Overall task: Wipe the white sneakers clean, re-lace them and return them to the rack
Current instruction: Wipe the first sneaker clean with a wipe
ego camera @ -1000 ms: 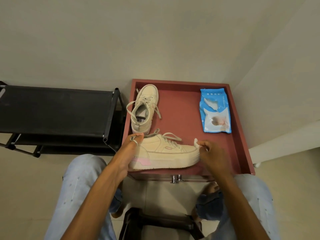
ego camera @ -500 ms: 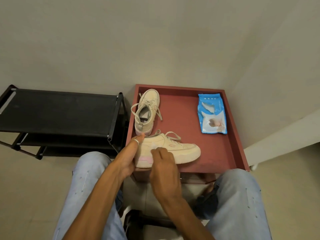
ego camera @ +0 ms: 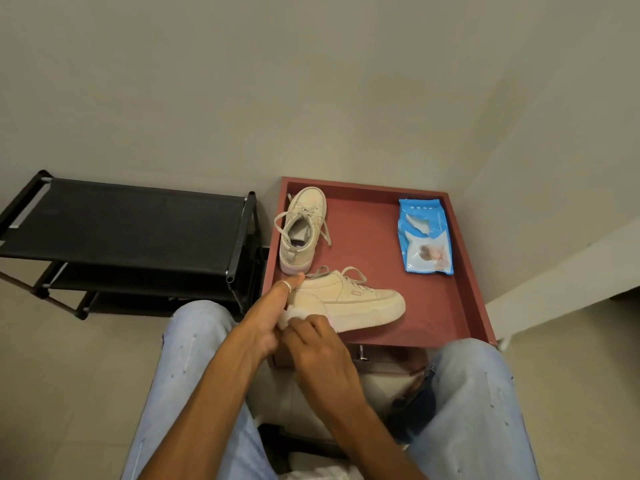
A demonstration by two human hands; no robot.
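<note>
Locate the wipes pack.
Head view, right side: the wipes pack lies flat near the far right corner of the red table, right of the far sneaker and beyond the near sneaker toe.

Items you cannot fully see:

- near sneaker (ego camera: pixel 349 299): your hands cover its heel and rear sole.
- left hand (ego camera: pixel 266 317): it grips that heel. Your thumb shows, but the fingers are hidden behind the shoe and your right hand (ego camera: pixel 318 344).
- wipe (ego camera: pixel 289 313): only a white scrap shows, pinched under your right fingers.
- rack (ego camera: pixel 121 233): the left end is cut off by the picture's edge. The lower shelves are in shadow, so you cannot tell what they hold.
- pack of wipes (ego camera: pixel 424 237): the print is too small to read.
- far sneaker (ego camera: pixel 303 230): the inside is dark and unclear.
- table (ego camera: pixel 471 271): your hands and knees hide the near edge.
- legs (ego camera: pixel 194 375): cut off at the bottom edge.
</note>
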